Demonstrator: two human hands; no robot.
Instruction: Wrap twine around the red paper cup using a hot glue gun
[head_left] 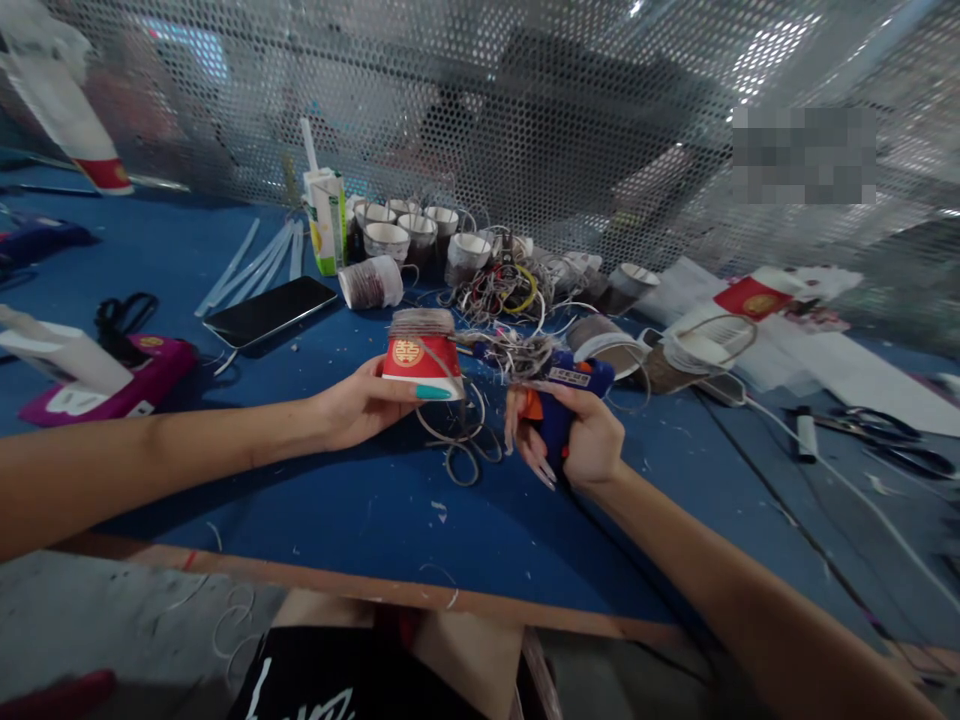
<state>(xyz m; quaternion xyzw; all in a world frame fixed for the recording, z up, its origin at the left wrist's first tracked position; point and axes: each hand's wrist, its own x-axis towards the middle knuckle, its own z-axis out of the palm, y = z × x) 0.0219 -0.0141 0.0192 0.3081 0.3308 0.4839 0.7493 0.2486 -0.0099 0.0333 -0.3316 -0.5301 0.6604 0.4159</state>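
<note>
L grip (360,402): clasping red cup (420,362), cord (420,322) wound rd upper pt.
R grip (592,437): clasping blue glue gun (597,378), nozzle twd cup.
Surface (337,520): blue; phone (271,310) L of cup.

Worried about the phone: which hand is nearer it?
Left. The left hand is in front and right of the phone; the right hand, gripping the glue gun, is farther right.

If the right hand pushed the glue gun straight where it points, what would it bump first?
Probably the red cup in the left hand: the glue gun in the right hand points toward it. Exact depth is hard to tell, though.
</note>
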